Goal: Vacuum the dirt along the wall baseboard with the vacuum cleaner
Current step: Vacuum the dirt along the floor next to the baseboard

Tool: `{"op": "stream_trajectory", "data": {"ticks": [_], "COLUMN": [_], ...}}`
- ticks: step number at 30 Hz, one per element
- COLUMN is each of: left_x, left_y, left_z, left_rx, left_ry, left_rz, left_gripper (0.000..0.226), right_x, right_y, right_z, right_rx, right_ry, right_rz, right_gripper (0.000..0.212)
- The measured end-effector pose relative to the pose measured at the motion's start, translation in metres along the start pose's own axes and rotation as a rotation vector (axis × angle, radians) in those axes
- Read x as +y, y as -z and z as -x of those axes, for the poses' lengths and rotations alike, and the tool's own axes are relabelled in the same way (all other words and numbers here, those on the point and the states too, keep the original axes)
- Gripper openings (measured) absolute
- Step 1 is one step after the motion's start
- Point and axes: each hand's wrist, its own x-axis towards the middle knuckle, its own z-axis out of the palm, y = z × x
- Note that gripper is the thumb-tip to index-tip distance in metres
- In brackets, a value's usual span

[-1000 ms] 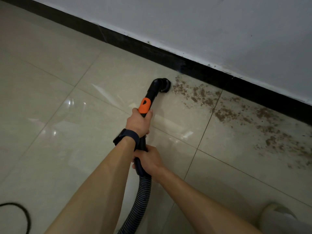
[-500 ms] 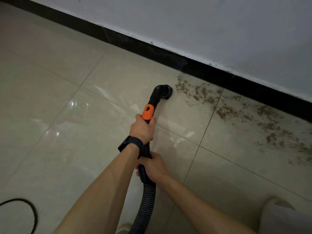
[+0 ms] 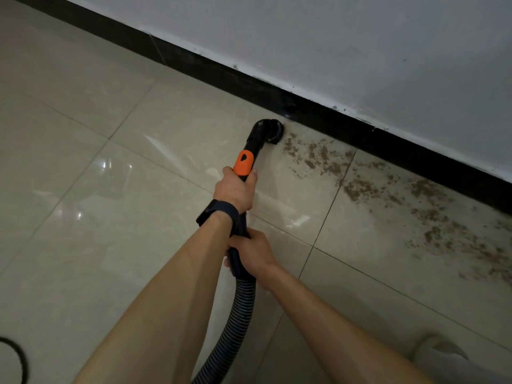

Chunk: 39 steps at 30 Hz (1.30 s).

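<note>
**Vacuum nozzle now sitting close against the baseboard, at the left end of the dirt**

I am looking down through the head camera at a pale tiled floor (image 3: 83, 189), which is meeting a grey-white wall (image 3: 360, 37) along a glossy black baseboard (image 3: 388, 139).

A second ago the black nozzle (image 3: 273, 130) was working further out on the tile. Now it is sitting just beside the foot of the baseboard. The brown dirt (image 3: 360, 187) is lying much as before, trailing from just right of the nozzle along the baseboard towards the right edge.

Both hands are gripping as they were. The left hand (image 3: 235, 191), wearing a dark wristband (image 3: 219, 213), is wrapping its fingers tightly round the vacuum wand (image 3: 250, 151) just below the orange collar (image 3: 243, 162). The right hand (image 3: 252, 254) is clamping round the wand's lower end, where the ribbed hose (image 3: 238, 314) is joining.

The light is dim. I cannot tell whether the nozzle is touching the baseboard, and its mouth is facing away from me. The right hand's fingertips are hiding behind the wand. The hose is running off the bottom edge. A black cable (image 3: 16, 358) is curling out of frame at lower left. A pale rounded shape (image 3: 440, 353) at lower right is blurring too much to identify.
</note>
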Motion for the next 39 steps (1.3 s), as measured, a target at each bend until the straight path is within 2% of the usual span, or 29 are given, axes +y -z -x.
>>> {"op": "stream_trajectory", "data": {"ticks": [13, 19, 27, 32, 39], "left_x": [0.02, 0.016, -0.02, -0.042, -0.05], "left_y": [-0.021, -0.015, 0.001, 0.007, 0.006], "left_z": [-0.02, -0.016, 0.027, 0.052, 0.059], "left_rx": [0.048, 0.012, -0.03, -0.062, -0.075], "left_ry": [0.001, -0.011, -0.017, -0.021, -0.016], "left_rz": [0.041, 0.054, -0.01, -0.032, -0.039], "left_gripper": [0.044, 0.045, 0.042, 0.043, 0.045], "right_x": [-0.012, -0.01, 0.022, 0.046, 0.053], "right_y": [0.031, 0.024, -0.009, -0.024, -0.028], "right_z": [-0.023, -0.018, 0.02, 0.04, 0.05], "right_rx": [-0.004, 0.012, -0.008, -0.013, 0.001], "right_ry": [0.001, -0.006, -0.033, -0.051, -0.049], "right_rz": [0.036, 0.032, -0.032, -0.034, -0.04], "right_gripper": [0.01, 0.009, 0.008, 0.014, 0.016]}}
